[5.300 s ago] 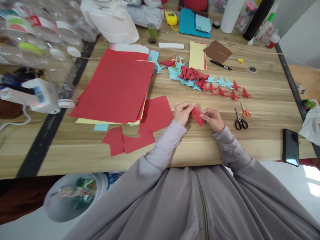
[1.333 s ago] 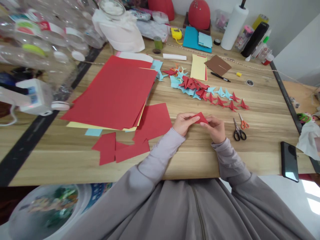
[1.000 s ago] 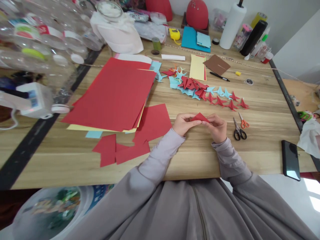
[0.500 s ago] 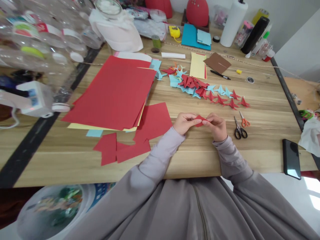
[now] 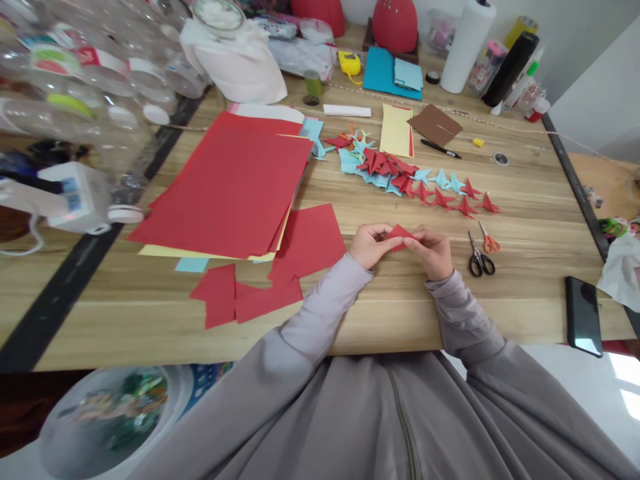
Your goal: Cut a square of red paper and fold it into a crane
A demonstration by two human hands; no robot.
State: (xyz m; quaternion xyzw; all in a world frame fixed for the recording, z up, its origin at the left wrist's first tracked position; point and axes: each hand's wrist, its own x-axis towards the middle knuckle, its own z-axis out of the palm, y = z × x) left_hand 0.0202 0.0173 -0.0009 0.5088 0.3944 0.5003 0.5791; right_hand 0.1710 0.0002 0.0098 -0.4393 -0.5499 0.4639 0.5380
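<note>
Between my two hands is a small folded piece of red paper [image 5: 399, 235], held just above the table. My left hand [image 5: 371, 245] pinches its left side, the thumb lying along the lower edge. My right hand [image 5: 431, 251] grips the right side, thumb and fingers closed on it. Fingers hide part of the folds. Beyond my hands lie folded red paper cranes [image 5: 441, 199] and light-blue paper cranes [image 5: 441, 180] in a long cluster. To the right of my right hand rest black-handled scissors [image 5: 481, 261] and small orange-handled scissors [image 5: 491, 241].
Left of my hands are a stack of large red sheets [image 5: 225, 187] and cut red pieces [image 5: 220, 300]. A phone [image 5: 583, 315] lies at the right edge. Farther back are a brown square [image 5: 436, 125], a black pen [image 5: 441, 149] and a yellow tape measure [image 5: 349, 63]. Plastic bottles [image 5: 100, 73] crowd the left.
Both hands stay almost in place. The red paper between them has shifted slightly, with a little more of its upper corner showing. The view has moved a touch.
</note>
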